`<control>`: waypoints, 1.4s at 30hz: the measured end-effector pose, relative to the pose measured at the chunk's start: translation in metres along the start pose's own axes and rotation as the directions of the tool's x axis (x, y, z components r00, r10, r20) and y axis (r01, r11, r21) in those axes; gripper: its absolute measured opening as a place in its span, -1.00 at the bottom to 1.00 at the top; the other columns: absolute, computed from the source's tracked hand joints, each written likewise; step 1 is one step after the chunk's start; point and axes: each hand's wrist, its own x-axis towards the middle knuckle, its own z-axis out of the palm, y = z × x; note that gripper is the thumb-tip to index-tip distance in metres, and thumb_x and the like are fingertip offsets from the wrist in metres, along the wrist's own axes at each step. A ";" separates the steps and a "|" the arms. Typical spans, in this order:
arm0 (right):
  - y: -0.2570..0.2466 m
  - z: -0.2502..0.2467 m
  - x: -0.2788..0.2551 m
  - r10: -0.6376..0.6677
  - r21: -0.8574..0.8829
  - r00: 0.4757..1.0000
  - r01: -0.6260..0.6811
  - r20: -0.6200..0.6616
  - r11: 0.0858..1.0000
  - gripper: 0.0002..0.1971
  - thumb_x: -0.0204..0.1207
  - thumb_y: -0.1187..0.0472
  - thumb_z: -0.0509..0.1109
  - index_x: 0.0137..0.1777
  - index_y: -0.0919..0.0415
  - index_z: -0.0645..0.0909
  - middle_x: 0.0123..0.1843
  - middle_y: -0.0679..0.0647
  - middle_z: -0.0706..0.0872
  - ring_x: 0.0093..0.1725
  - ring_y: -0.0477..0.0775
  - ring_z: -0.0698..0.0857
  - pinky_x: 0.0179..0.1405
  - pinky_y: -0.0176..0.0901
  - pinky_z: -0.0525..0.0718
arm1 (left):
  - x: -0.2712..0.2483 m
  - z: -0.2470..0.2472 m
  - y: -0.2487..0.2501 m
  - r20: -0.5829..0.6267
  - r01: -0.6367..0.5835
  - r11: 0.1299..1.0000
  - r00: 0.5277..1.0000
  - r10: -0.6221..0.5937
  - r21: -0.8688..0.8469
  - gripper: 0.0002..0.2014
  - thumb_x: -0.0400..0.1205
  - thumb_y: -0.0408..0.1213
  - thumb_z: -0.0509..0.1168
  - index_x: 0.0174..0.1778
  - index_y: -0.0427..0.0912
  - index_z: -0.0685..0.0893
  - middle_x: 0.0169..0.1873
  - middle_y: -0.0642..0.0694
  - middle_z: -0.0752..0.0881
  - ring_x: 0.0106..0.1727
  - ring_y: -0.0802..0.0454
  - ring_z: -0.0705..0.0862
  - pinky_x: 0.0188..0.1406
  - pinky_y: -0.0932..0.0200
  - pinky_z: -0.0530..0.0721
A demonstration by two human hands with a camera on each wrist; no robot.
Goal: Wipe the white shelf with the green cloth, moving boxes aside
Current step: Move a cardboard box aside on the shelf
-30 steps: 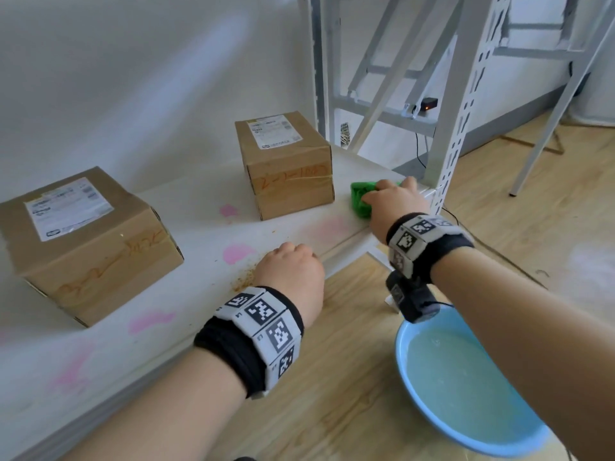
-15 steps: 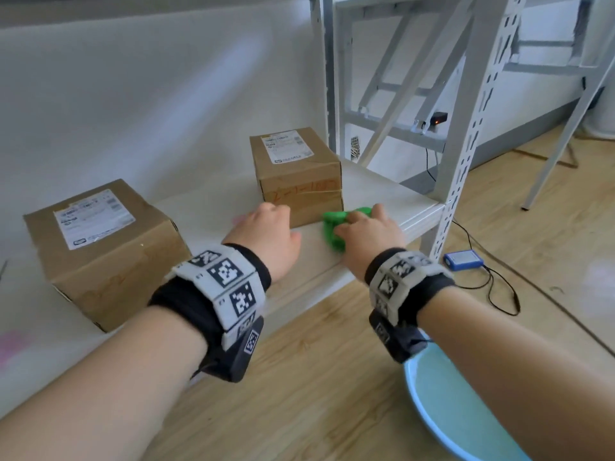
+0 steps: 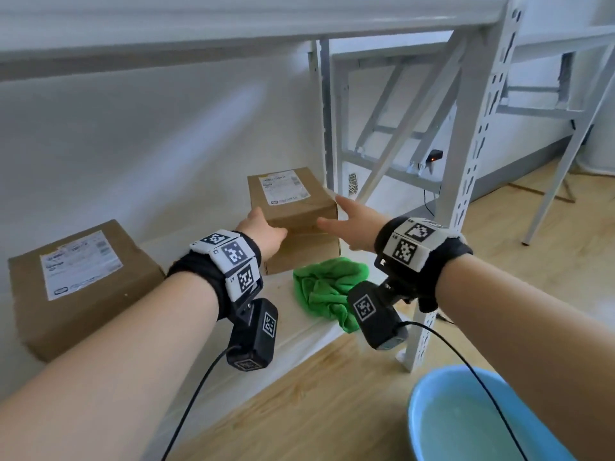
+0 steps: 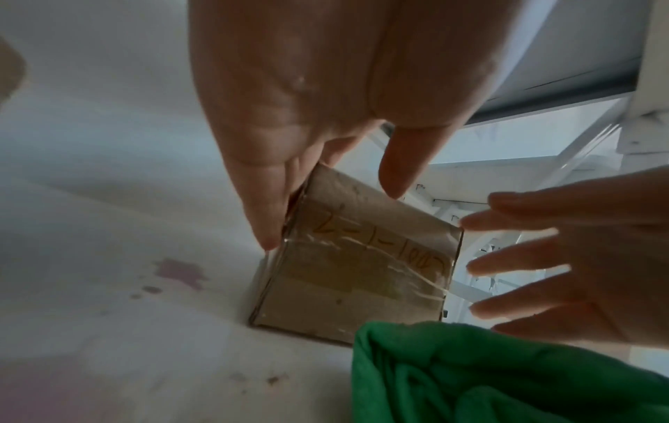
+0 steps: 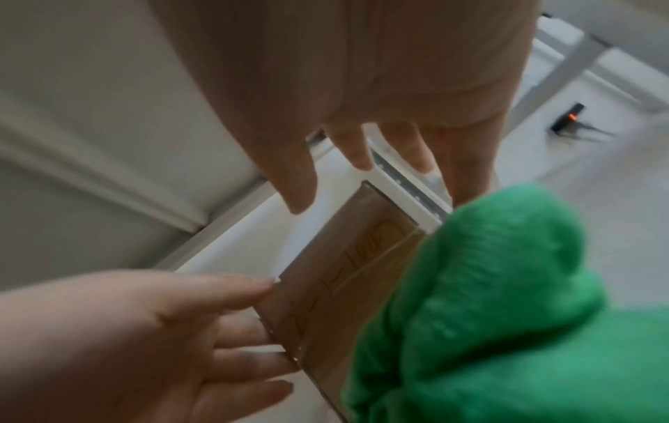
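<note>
The small cardboard box (image 3: 293, 207) stands at the right end of the white shelf (image 3: 286, 317). My left hand (image 3: 263, 232) lies with straight fingers (image 4: 267, 226) against the box's left side (image 4: 362, 272). My right hand (image 3: 349, 221) is spread open at the box's right edge, its fingertips (image 4: 470, 223) at the corner; whether they touch it I cannot tell. The green cloth (image 3: 329, 287) lies crumpled on the shelf in front of the box, with no hand on it. It fills the lower right of both wrist views (image 4: 488, 377) (image 5: 488, 314).
A larger cardboard box (image 3: 76, 281) sits on the shelf to the left. Pinkish stains (image 4: 181, 272) mark the shelf left of the small box. The white upright post (image 3: 466, 181) stands right of my right wrist. A blue basin of water (image 3: 482, 414) is on the wooden floor.
My right hand has let go of the green cloth, which now lies on the shelf. Both hands have moved up to the small box's sides.
</note>
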 end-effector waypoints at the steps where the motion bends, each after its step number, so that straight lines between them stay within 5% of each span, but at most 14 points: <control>1: -0.001 0.001 0.006 0.026 0.099 0.999 -0.029 0.024 0.995 -0.43 0.61 0.01 0.26 0.59 0.09 0.24 0.47 0.14 0.51 0.30 0.17 0.61 0.28 0.06 0.68 | 0.002 0.000 0.001 0.024 -0.003 1.000 1.000 0.004 -0.027 -0.43 0.68 -0.15 0.21 0.60 -0.14 0.22 0.39 -0.25 0.55 0.34 -0.26 0.60 0.33 -0.04 0.63; 3: 0.002 -0.002 0.016 0.067 0.283 0.998 -0.070 0.021 0.957 -0.47 0.61 0.11 0.29 0.55 0.15 0.30 0.45 0.15 0.51 0.35 0.18 0.59 0.25 0.09 0.70 | 0.005 -0.001 0.005 0.082 -0.030 0.996 0.996 0.037 -0.083 -0.39 0.69 -0.18 0.20 0.65 -0.12 0.15 0.49 -0.23 0.46 0.41 -0.22 0.54 0.39 -0.07 0.59; 6: 0.014 -0.020 0.026 0.091 0.354 0.994 -0.062 -0.066 0.933 -0.46 0.60 0.17 0.31 0.56 0.21 0.29 0.45 0.19 0.51 0.36 0.24 0.60 0.33 0.14 0.65 | 0.008 -0.001 0.017 0.120 -0.135 0.989 0.983 0.142 -0.065 -0.42 0.71 -0.20 0.17 0.65 -0.13 0.16 0.51 -0.21 0.45 0.32 -0.08 0.55 0.19 0.10 0.65; 9: 0.033 -0.041 0.034 0.131 0.386 0.979 -0.060 -0.159 0.921 -0.38 0.59 0.18 0.33 0.61 0.18 0.21 0.47 0.18 0.48 0.36 0.23 0.60 0.35 0.13 0.64 | 0.008 0.006 0.037 0.187 -0.221 0.964 0.951 0.246 -0.145 -0.49 0.71 -0.27 0.17 0.61 -0.16 0.26 0.52 -0.21 0.44 0.36 -0.06 0.52 0.45 0.02 0.52; 17: 0.075 -0.058 0.047 0.225 0.400 0.954 -0.131 -0.198 0.907 -0.28 0.56 0.10 0.35 0.66 0.00 0.09 0.43 0.17 0.54 0.33 0.23 0.63 0.39 0.14 0.60 | 0.021 0.042 0.064 0.347 -0.177 0.945 0.898 0.269 -0.274 -0.36 0.72 -0.31 0.16 0.69 0.02 0.04 0.67 -0.11 0.17 0.61 -0.12 0.33 0.54 -0.08 0.44; 20: 0.076 -0.055 0.040 0.183 0.211 0.954 -0.133 -0.237 0.968 -0.26 0.57 0.07 0.34 0.67 0.06 0.05 0.57 0.18 0.39 0.47 0.23 0.49 0.49 0.03 0.48 | 0.018 0.044 0.066 0.387 -0.170 0.944 0.881 0.274 -0.282 -0.39 0.73 -0.33 0.13 0.68 0.03 0.06 0.68 -0.08 0.15 0.62 -0.10 0.32 0.53 -0.03 0.43; 24: 0.057 -0.032 -0.004 -0.077 -0.130 0.924 0.030 -0.374 0.991 -0.47 0.59 0.08 0.29 0.55 0.14 0.35 0.51 0.17 0.44 0.40 0.16 0.53 0.33 -0.13 0.49 | 0.008 0.028 0.055 0.309 -0.255 0.953 0.904 0.296 -0.166 -0.49 0.75 -0.32 0.08 0.65 -0.10 0.22 0.60 -0.19 0.36 0.58 -0.14 0.40 0.51 0.05 0.44; 27: 0.045 0.015 -0.046 -0.312 -0.301 0.941 0.262 -0.131 0.917 -0.55 0.59 -0.03 0.27 0.46 0.00 0.49 0.51 0.10 0.45 0.46 0.16 0.45 0.46 -0.06 0.43 | -0.005 0.003 0.032 0.212 -0.290 0.956 0.933 0.291 -0.040 -0.55 0.74 -0.29 0.10 0.59 -0.14 0.36 0.56 -0.17 0.44 0.56 -0.09 0.45 0.57 0.06 0.40; 30: 0.045 0.058 -0.055 -0.245 -0.454 0.960 0.281 0.139 0.845 -0.50 0.58 -0.09 0.24 0.53 -0.15 0.38 0.66 0.07 0.15 0.60 0.30 0.15 0.63 0.08 0.24 | -0.028 -0.016 0.003 0.165 -0.320 0.930 0.942 0.292 0.180 -0.59 0.74 -0.27 0.08 0.53 -0.16 0.47 0.52 -0.11 0.51 0.53 -0.05 0.48 0.50 0.18 0.39; 35: 0.051 0.060 -0.013 -0.070 -0.483 0.996 0.039 -0.048 0.875 -0.57 0.62 0.17 0.22 0.49 -0.10 0.45 0.58 0.14 0.32 0.44 0.34 0.40 0.51 0.04 0.45 | -0.074 -0.018 -0.046 0.210 -0.298 0.857 0.951 0.228 0.421 -0.62 0.76 -0.25 0.01 0.39 -0.24 0.60 0.39 -0.23 0.62 0.42 -0.14 0.57 0.40 0.12 0.47; 38: 0.035 0.076 -0.011 -0.009 -0.540 0.998 -0.024 -0.058 0.841 -0.56 0.59 0.24 0.18 0.45 -0.08 0.48 0.50 0.13 0.38 0.42 0.36 0.36 0.39 0.15 0.54 | -0.093 -0.014 -0.075 0.283 -0.285 0.805 0.947 0.152 0.521 -0.62 0.75 -0.22 -0.01 0.33 -0.27 0.61 0.30 -0.27 0.65 0.32 -0.20 0.61 0.31 0.05 0.53; 40: 0.022 0.095 -0.025 -0.068 -0.513 0.997 0.040 -0.036 0.858 -0.56 0.58 0.27 0.19 0.42 -0.09 0.51 0.47 0.10 0.43 0.41 0.33 0.34 0.37 0.16 0.56 | -0.099 -0.013 -0.093 0.280 -0.259 0.773 0.954 0.109 0.579 -0.67 0.74 -0.18 0.01 0.00 -0.28 0.64 0.18 -0.31 0.68 0.19 -0.25 0.66 0.12 0.03 0.59; 42: 0.014 0.110 -0.044 -0.170 -0.489 0.985 0.150 0.002 0.860 -0.56 0.60 0.29 0.19 0.42 -0.10 0.52 0.48 0.07 0.44 0.38 0.32 0.37 0.38 0.10 0.54 | -0.104 -0.013 -0.108 0.255 -0.219 0.761 0.964 0.072 0.610 -0.64 0.70 -0.16 0.04 -0.40 -0.19 0.46 0.05 -0.29 0.72 0.02 -0.24 0.69 -0.07 0.06 0.58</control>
